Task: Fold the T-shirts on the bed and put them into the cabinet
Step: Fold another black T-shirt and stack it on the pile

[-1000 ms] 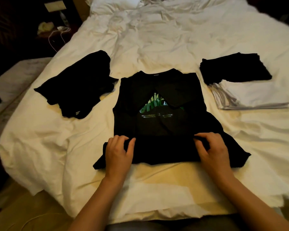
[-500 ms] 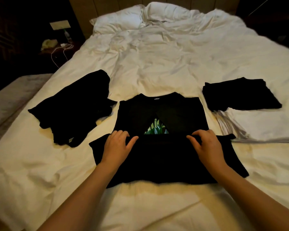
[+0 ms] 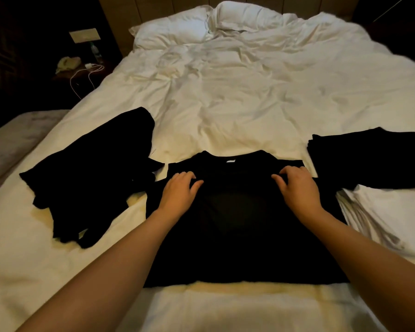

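A black T-shirt [image 3: 240,226] lies in front of me on the white bed [image 3: 225,97], its lower half folded up over the chest to just below the collar. My left hand [image 3: 179,194] pinches the folded hem at the left. My right hand [image 3: 298,188] pinches the same hem at the right. An unfolded black T-shirt [image 3: 91,173] lies crumpled to the left. At the right a folded black T-shirt [image 3: 369,159] rests on a folded white stack [image 3: 388,216].
Two white pillows [image 3: 201,22] lie at the head of the bed. A dark nightstand [image 3: 82,68] with a white charger cable and a bottle stands at the far left. A grey bench [image 3: 12,140] runs along the bed's left side.
Both hands carried the shirt's bottom hem up from near the front edge to the collar. The green print is now covered. The camera view tilted upward.
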Available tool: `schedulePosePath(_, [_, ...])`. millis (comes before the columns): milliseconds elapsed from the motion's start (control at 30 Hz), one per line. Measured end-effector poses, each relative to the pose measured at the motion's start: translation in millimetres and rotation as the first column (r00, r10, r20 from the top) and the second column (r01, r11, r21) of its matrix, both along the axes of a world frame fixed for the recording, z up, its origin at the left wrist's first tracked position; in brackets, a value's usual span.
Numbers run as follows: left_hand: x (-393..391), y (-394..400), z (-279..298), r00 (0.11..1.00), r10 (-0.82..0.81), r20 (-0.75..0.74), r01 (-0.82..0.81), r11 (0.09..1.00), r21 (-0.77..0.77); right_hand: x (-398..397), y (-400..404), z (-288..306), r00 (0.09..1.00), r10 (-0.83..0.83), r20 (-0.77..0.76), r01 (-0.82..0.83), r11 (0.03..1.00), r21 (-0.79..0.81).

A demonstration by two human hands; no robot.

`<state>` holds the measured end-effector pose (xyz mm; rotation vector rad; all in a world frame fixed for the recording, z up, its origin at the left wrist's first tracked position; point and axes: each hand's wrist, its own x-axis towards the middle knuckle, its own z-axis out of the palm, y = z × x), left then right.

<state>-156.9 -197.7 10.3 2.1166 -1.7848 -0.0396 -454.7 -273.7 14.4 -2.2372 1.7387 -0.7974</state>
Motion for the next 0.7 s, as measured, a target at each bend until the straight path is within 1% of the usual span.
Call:
schedulePosePath(133, [6.1, -37.4, -1.4, 1.000, 0.029, 0.007, -0.029, 1.000, -0.011, 12.8, -31.9, -6.3, 1.000, -0.015, 0.013, 0.015, 1.000, -0.001])
schedulePosePath(300, [13.5, -74.0, -6.5, 0.997, 0.063, -0.040, -0.064, 0.998, -0.023, 28.0, -60.5, -16.7, 0.998, -0.051, 0.036, 0.052, 0.998, -0.042])
schedulePosePath(400, [18.9, -90.1, -8.7, 0.994, 0.060, -0.092, -0.063, 0.997, -0.033, 31.9, -74.6, -20.4, 0.992, -0.067, 0.111, 0.068, 0.998, -0.003])
schedulePosePath(567, [19.7, -106.3, -19.4, 0.986, 0.065, -0.156, -0.064, 0.998, 0.011, 31.7, -92.6, -32.1, 0.977, -0.145, 0.156, 0.132, 0.987, 0.089])
schedulePosePath(633, [18.2, -107.2, -25.7, 0.986, 0.093, -0.138, -0.091, 0.996, 0.027, 31.1, -91.9, -34.7, 0.971, -0.161, 0.176, 0.148, 0.985, 0.085])
schedulePosePath(700, [13.4, -107.2, -28.6, 0.989, 0.121, -0.085, -0.118, 0.992, 0.035, 30.4, -87.4, -36.4, 0.979, -0.124, 0.164, 0.118, 0.992, 0.046])
